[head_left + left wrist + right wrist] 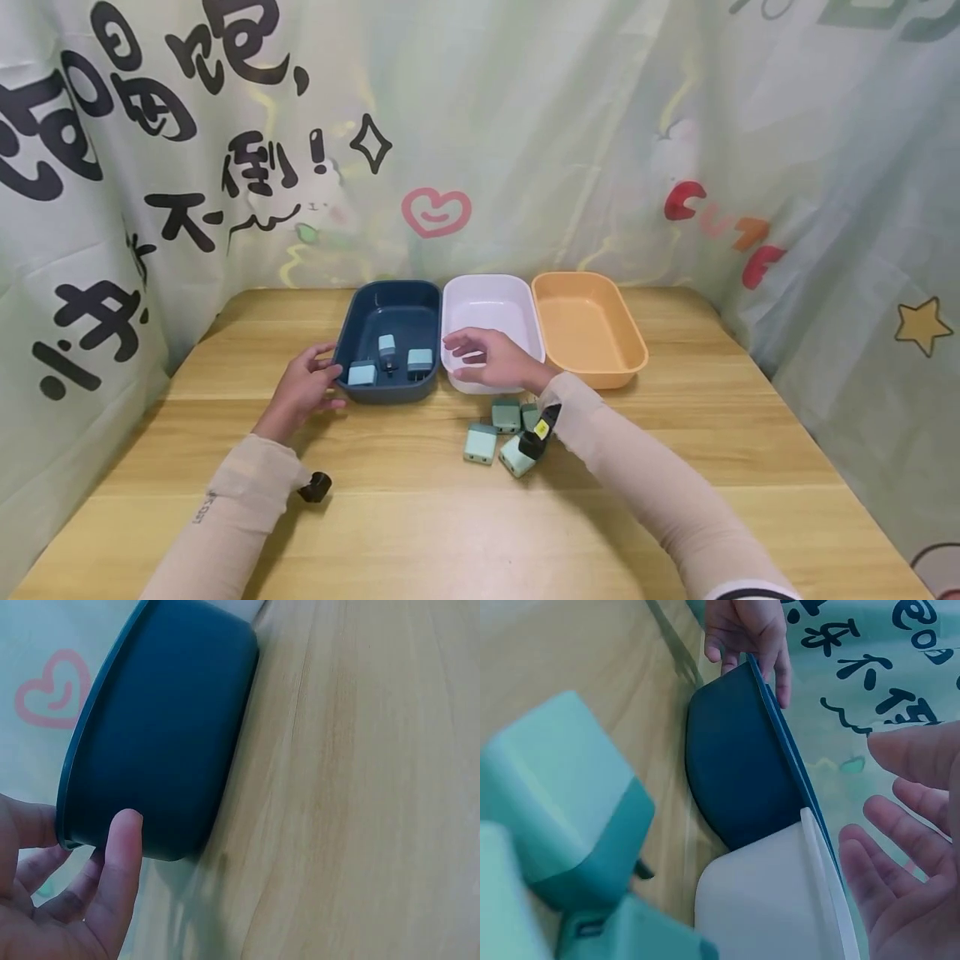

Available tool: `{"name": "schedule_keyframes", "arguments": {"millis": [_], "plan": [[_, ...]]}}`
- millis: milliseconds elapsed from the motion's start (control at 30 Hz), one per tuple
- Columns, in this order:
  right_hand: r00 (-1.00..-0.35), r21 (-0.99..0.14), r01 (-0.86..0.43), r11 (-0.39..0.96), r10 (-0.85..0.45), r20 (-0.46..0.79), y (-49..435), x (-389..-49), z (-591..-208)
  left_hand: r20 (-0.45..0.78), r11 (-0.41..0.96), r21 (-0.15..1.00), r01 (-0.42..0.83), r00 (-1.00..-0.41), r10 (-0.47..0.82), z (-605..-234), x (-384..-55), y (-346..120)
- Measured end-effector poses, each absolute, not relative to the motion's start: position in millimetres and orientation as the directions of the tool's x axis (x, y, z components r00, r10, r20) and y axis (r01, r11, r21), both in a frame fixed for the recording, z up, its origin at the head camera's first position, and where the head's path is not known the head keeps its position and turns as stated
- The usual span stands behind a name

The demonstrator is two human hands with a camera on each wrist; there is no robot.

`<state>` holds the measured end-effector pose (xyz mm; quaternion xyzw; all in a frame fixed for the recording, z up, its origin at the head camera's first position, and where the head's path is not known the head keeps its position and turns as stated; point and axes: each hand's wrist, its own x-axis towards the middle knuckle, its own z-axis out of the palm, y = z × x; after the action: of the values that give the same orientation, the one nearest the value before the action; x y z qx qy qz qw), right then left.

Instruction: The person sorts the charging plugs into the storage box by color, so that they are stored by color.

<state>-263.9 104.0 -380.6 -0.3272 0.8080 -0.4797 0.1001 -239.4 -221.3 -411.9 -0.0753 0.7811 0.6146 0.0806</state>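
Note:
My left hand (pixel 306 385) is at the left end of the dark blue tray (pixel 392 395), its loosely extended fingers touching the rim and the thumb (pixel 124 859) lying over the front wall. Inside that tray sit three light blue charger plugs, one (pixel 386 347) with its prongs downward. Over the white tray (pixel 491 285) hovers my right hand (pixel 491 358), fingers relaxed and parted with nothing between them. Below the right wrist, several pale green charger plugs (pixel 480 443) lie grouped on the table, partly hidden by the wrist camera. They loom large in the right wrist view, one plug (pixel 566 795) above the others.
An orange tray (pixel 588 325) stands right of the white one, the three trays side by side toward the back of the wooden table (pixel 420 517). Behind and beside the table hangs a printed cloth (pixel 555 142). Black wrist cameras (pixel 315 487) are strapped to both sleeves.

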Motion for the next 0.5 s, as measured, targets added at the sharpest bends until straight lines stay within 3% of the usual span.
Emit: {"name": "schedule_keyframes", "arguments": {"millis": [200, 500], "plan": [[-0.734, -0.849, -0.449, 0.278, -0.657, 0.173, 124, -245, -385, -0.214, 0.249, 0.946, -0.209, -0.977, -0.005, -410, -238, -224], [-0.741, -0.847, -0.439, 0.298, -0.653, 0.154, 160, -212, -393, -0.227, 0.243, 0.944, -0.221, -0.974, -0.006, -409, -238, -220]]}}
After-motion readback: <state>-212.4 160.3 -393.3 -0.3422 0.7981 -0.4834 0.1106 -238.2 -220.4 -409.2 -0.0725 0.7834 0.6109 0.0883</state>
